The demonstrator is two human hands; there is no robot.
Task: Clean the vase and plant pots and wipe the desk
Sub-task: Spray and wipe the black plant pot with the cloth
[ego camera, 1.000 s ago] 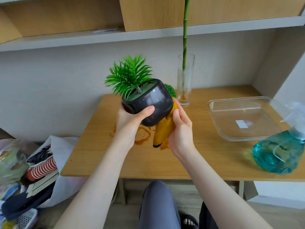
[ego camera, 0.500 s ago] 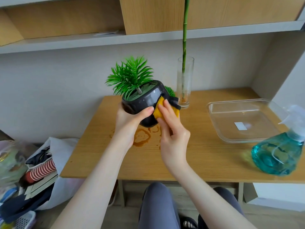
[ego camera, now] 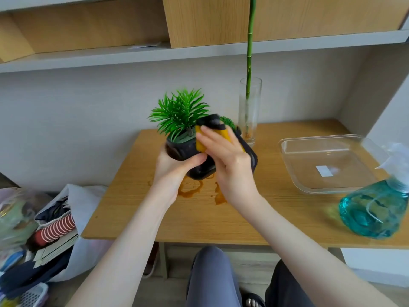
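A round black plant pot with a spiky green artificial plant is held above the wooden desk by my left hand, which grips its lower left side. My right hand presses a yellow and black cloth flat against the pot's right side and rim. Behind them stands a tall clear glass vase with a green bamboo stalk, at the back of the desk. A second small green plant peeks out behind the cloth. Brown liquid stains mark the desk below the pot.
A clear shallow plastic tray lies on the desk's right half. A teal spray bottle stands at the front right. Bags and clutter sit on the floor to the left. A shelf runs overhead. My knees are under the desk's front edge.
My right hand has moved the cloth up from below the pot onto its right side and rim. The pot stays in my left hand, tilted a little more upright.
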